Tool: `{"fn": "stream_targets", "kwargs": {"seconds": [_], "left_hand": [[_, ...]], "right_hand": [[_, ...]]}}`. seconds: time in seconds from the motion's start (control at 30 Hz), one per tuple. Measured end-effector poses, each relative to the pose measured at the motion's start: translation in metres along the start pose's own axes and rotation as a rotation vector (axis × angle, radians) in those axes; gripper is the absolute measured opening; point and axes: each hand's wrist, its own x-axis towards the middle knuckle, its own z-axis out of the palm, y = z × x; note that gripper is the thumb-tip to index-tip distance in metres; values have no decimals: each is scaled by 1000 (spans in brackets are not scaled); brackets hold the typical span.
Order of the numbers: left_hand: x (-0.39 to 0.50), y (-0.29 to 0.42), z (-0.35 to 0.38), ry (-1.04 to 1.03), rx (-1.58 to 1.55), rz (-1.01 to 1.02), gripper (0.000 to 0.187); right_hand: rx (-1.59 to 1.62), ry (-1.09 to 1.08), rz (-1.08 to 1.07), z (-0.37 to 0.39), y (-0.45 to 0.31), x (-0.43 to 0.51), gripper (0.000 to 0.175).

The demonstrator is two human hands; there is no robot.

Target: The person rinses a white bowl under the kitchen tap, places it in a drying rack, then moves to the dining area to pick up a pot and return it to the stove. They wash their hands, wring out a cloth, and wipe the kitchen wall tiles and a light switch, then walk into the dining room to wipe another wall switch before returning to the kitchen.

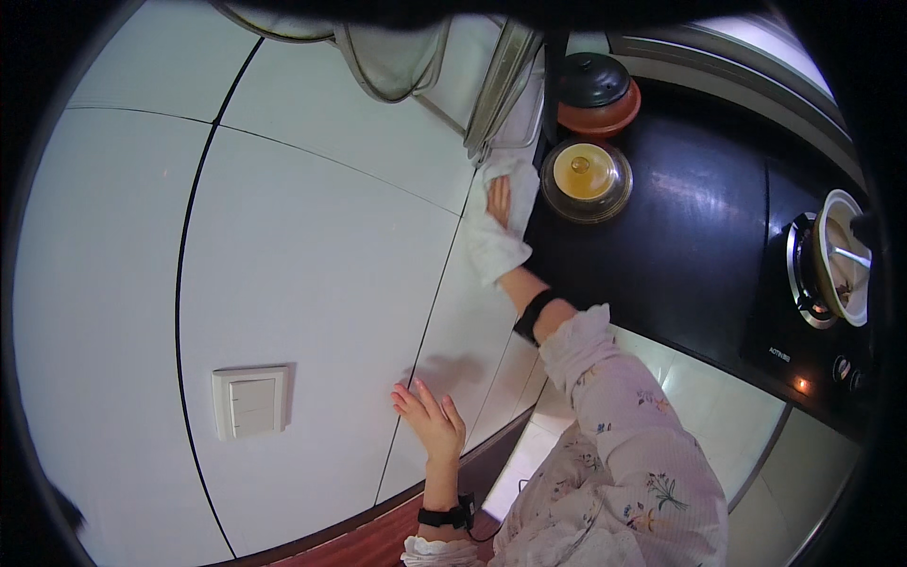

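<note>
My right hand [499,202] presses a white cloth [502,248] against the white tiled wall [319,283], beside the left end of the black countertop [680,234]. The cloth is draped over and around the hand, so part of the palm and wrist is hidden. Lower down, my left hand [432,422] is spread against or just off the tiles, holding nothing; whether it touches them I cannot tell. Close to the cloth, on the counter, stands a round vessel under a glass lid [585,177] with a yellowish centre.
Behind the lidded vessel sits a reddish clay pot with a black lid [595,88]. Metal racks [499,85] hang on the wall above the cloth. At the far right, a pot [843,262] with a utensil in it rests on a gas stove. A light switch [251,402] is on the wall.
</note>
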Motion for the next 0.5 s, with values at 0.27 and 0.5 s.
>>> {"fn": "stream_targets", "kwargs": {"seconds": [0.27,0.5], "left_hand": [[10,20,-2,14,-41,5,57],[32,22,-9,129,-104,21,54]], "right_hand": [[-56,15,84,8,-14,-135,56],[1,-307,-229,-11,-110,-89,51]]}}
